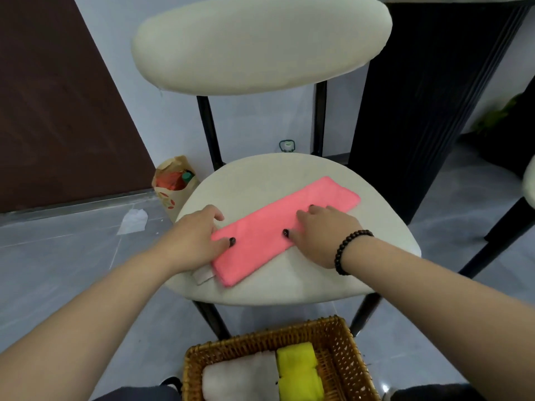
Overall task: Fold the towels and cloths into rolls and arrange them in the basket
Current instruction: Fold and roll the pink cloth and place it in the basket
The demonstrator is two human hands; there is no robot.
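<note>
A pink cloth folded into a long flat strip [285, 227] lies diagonally across the cream padded chair seat [362, 273] at mid-frame. The left hand [197, 238] presses its lower-left end with loosely spread fingers; the right hand [324, 235], fingers flat and apart, rests on its middle. Below, at the bottom of the frame, a brown woven wicker basket [344, 357] holds a white rolled towel [240, 377] beside a yellow rolled cloth [298, 371].
</note>
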